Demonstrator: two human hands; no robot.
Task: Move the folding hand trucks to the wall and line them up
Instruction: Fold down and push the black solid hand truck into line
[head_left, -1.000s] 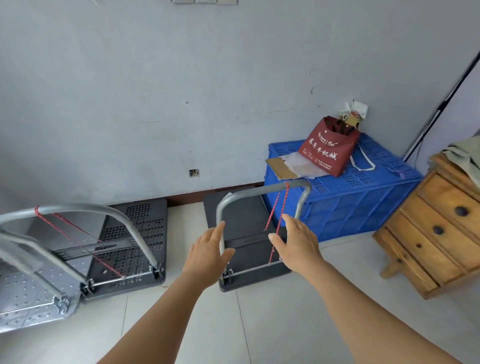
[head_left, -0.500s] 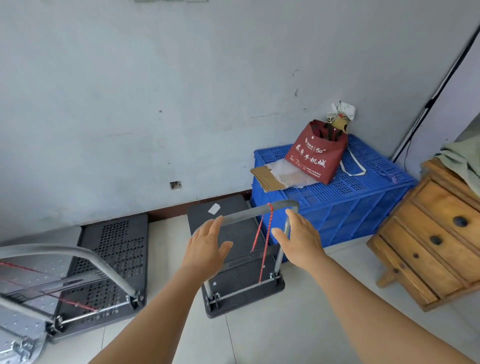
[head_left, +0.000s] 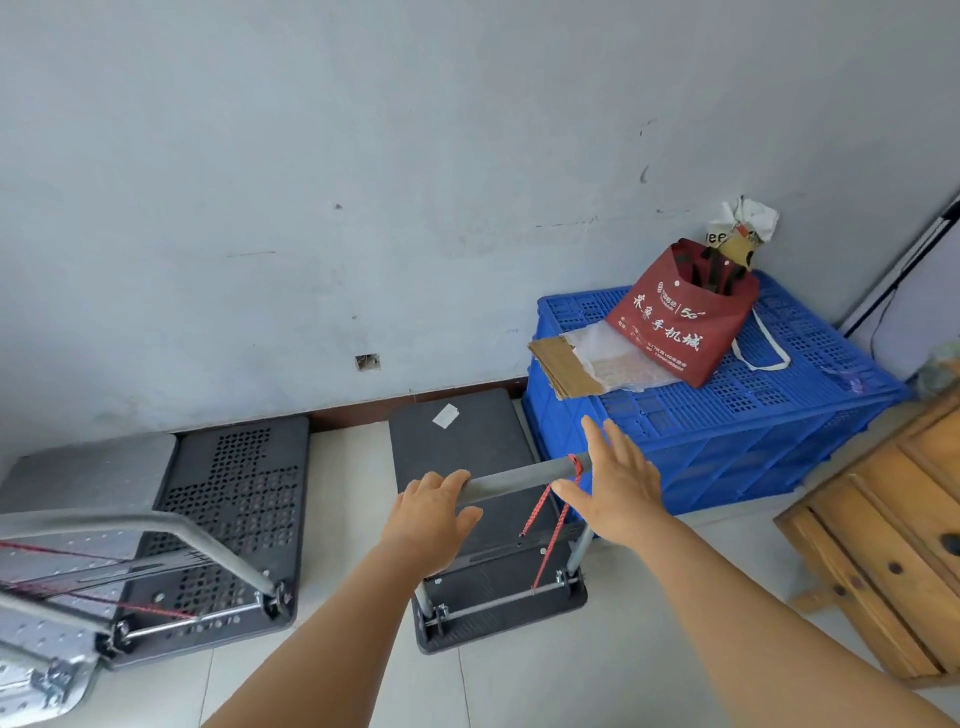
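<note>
A small dark hand truck stands on the floor with its far end at the wall, beside a blue crate. Its grey handle bar is upright, with a red cord tied to it. My left hand rests on the bar's left end, fingers loose. My right hand is flat and spread at the bar's right end. A perforated dark hand truck sits to the left against the wall. A silver one lies at the far left edge.
The blue plastic crate stands right of the small truck, with a red bag and cardboard on top. A wooden drawer chest fills the right side. Pale floor tiles lie between the trucks.
The small truck has rolled forward to the wall. My hands followed its handle; the left now lies on the bar and the right is spread against its end.
</note>
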